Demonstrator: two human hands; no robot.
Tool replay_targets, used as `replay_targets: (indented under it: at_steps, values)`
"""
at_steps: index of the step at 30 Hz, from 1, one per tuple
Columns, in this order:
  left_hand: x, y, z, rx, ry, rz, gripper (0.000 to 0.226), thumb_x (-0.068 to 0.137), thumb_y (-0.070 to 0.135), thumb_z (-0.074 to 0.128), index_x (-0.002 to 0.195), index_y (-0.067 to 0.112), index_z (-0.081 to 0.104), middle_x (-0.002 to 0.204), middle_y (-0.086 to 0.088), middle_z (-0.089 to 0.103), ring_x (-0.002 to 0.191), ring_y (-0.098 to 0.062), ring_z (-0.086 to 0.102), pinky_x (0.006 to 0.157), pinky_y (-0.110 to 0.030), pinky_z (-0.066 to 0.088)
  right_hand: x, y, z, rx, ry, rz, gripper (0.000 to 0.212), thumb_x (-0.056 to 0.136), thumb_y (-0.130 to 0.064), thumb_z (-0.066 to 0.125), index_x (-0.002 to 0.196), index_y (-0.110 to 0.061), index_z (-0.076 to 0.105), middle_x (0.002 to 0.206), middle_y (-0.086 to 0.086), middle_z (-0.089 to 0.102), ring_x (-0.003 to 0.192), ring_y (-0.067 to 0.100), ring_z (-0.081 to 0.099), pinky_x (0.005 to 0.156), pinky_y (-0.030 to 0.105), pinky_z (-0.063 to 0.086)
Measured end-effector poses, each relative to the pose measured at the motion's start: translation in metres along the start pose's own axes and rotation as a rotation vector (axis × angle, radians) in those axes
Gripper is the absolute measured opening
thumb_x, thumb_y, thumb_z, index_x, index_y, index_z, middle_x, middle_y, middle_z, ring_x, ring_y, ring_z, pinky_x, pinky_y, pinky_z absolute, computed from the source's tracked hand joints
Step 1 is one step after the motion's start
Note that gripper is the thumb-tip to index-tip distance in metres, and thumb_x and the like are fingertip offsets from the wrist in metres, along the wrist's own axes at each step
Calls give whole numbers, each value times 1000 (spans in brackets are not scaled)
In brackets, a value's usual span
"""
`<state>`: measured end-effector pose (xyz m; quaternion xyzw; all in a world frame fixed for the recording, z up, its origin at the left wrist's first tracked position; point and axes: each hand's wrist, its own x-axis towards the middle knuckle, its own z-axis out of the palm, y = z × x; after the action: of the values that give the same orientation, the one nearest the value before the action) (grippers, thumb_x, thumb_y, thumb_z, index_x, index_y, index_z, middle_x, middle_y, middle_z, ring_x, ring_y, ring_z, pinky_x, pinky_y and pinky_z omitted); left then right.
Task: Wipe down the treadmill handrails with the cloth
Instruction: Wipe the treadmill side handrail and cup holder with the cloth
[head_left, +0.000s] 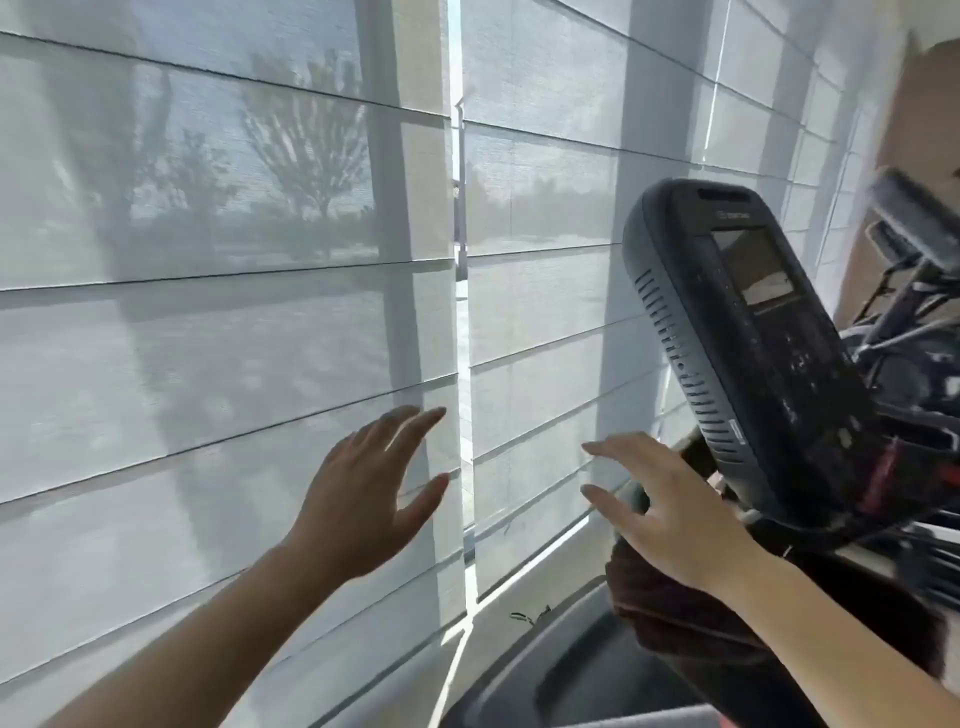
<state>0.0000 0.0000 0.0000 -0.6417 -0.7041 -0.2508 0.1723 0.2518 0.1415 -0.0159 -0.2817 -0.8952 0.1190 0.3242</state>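
Note:
A dark brown cloth (670, 613) is draped over a dark handrail (636, 501) below the treadmill console (748, 343). My right hand (665, 512) hovers just above the cloth and rail, palm down, fingers spread, holding nothing. My left hand (371, 493) is raised in front of the window blinds, fingers apart and empty, well left of the treadmill. Most of the handrail is hidden behind my right hand, the cloth and the console.
Sheer white window blinds (234, 338) fill the left and centre. The grey treadmill base (550, 670) lies at the bottom. More exercise machines (914, 291) crowd the right edge behind the console.

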Motion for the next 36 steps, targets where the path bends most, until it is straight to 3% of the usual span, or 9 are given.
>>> replay_targets:
  at_steps: [4, 8, 12, 15, 20, 24, 28, 32, 36]
  values:
    - [-11, 13, 45, -102, -81, -4, 63, 83, 63, 29, 140, 37, 24, 146, 3, 38, 126, -20, 46, 101, -42, 43, -36, 29, 9, -105, -143, 201, 55, 84, -63, 43, 131, -37, 43, 137, -12, 41, 129, 12, 37, 106, 36, 37]
    - [-12, 25, 78, -158, -136, 33, 61, 83, 65, 28, 139, 41, 23, 148, 6, 36, 127, -20, 45, 101, -40, 40, -46, 48, 32, -294, -376, 402, 72, 84, -68, 40, 144, -41, 12, 156, -3, 10, 142, 24, 14, 109, 53, 28]
    - [-11, 35, 99, -187, -212, 58, 69, 79, 73, 15, 140, 40, 22, 149, 7, 33, 128, -18, 44, 102, -42, 43, -39, 59, 50, -364, -379, 467, 76, 82, -71, 39, 143, -47, 2, 159, 2, 3, 138, 35, 23, 106, 58, 30]
    - [-10, 41, 110, -205, -242, 78, 69, 78, 71, 18, 140, 40, 23, 149, 8, 32, 129, -17, 43, 103, -41, 42, -51, 54, 52, -548, -340, 387, 75, 82, -69, 43, 141, -40, 7, 156, 7, 11, 128, 38, 37, 99, 56, 35]
    - [-9, 49, 126, -265, -275, 125, 64, 81, 67, 24, 138, 40, 28, 146, 8, 38, 125, -17, 46, 96, -39, 45, -93, 54, 60, -746, -200, 304, 74, 64, -67, 62, 128, -35, 44, 136, 11, 50, 100, 38, 59, 75, 55, 48]
    - [1, 55, 133, -261, -290, 168, 66, 80, 68, 22, 138, 39, 27, 147, 7, 36, 126, -19, 46, 98, -42, 44, -77, 55, 59, -726, -175, 410, 79, 65, -81, 46, 131, -39, 33, 134, 11, 51, 100, 37, 60, 81, 55, 47]
    - [10, 63, 138, -291, -292, 211, 66, 80, 68, 21, 139, 38, 28, 147, 6, 37, 128, -19, 44, 98, -43, 44, -95, 50, 53, -728, -179, 372, 69, 69, -63, 63, 127, -32, 43, 127, 11, 55, 99, 35, 60, 78, 50, 48]
    - [11, 70, 142, -333, -310, 248, 64, 81, 67, 23, 138, 38, 29, 146, 6, 38, 128, -18, 43, 97, -44, 47, -135, 43, 32, -733, -156, 345, 71, 57, -45, 82, 119, -32, 50, 127, 7, 56, 106, 32, 58, 80, 48, 48]
    - [9, 79, 148, -351, -319, 292, 58, 85, 60, 28, 137, 37, 28, 144, 7, 38, 126, -16, 43, 97, -38, 44, -179, 35, 3, -709, -163, 408, 68, 51, -42, 86, 110, -36, 53, 126, 1, 56, 112, 31, 55, 80, 47, 47]
